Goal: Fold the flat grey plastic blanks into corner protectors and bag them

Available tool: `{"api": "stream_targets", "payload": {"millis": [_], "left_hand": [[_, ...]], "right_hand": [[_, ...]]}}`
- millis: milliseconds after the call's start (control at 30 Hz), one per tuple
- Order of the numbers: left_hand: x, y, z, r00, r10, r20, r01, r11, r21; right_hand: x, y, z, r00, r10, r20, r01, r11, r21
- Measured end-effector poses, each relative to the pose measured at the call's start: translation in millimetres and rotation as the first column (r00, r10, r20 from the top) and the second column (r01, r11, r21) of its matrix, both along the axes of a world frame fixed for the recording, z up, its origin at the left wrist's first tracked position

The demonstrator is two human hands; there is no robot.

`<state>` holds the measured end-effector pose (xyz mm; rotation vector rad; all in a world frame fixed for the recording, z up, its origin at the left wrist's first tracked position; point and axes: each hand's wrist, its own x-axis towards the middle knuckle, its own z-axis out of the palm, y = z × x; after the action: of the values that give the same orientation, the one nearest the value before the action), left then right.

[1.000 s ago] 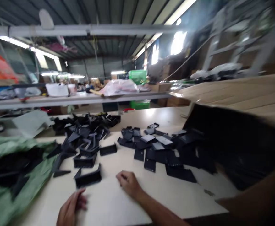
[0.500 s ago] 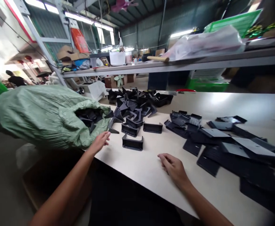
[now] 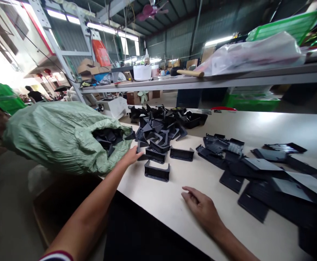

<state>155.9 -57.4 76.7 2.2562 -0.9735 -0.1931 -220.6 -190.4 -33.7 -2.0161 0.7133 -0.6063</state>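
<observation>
My left hand [image 3: 131,156] reaches out, fingers open, to a black plastic bracket at the near edge of a heap of black brackets [image 3: 161,127], right beside the mouth of a green woven sack [image 3: 57,136]. More black parts show inside the sack. A single U-shaped black bracket [image 3: 157,172] lies just right of that hand. My right hand [image 3: 201,207] rests on the pale worktable [image 3: 169,199], fingers loosely apart, holding nothing. Flat black plates [image 3: 258,170] are spread to its right.
A long shelf [image 3: 229,78] runs over the back of the table with a white tub, a wooden mallet and a plastic bag on it. Green crates [image 3: 3,98] and cardboard boxes stand at the far left. A person stands far off on the left.
The view swung left from the plates toward the sack. My left hand stretched further forward to the bracket heap; my right hand stayed resting on the table.
</observation>
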Motion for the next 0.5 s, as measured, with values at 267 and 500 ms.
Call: {"api": "stream_targets", "payload": {"millis": [267, 500], "left_hand": [[-108, 94, -38.3, 0.939, 0.06, -0.338, -0.094, 0.992, -0.086], [-197, 159, -20.7, 0.825, 0.087, -0.558, -0.088, 0.996, 0.026]], "right_hand": [[21, -13, 34.0, 0.982, 0.185, -0.027, -0.185, 0.942, -0.281], [70, -25, 48.7, 0.928, 0.293, -0.229, -0.347, 0.903, -0.252]]}}
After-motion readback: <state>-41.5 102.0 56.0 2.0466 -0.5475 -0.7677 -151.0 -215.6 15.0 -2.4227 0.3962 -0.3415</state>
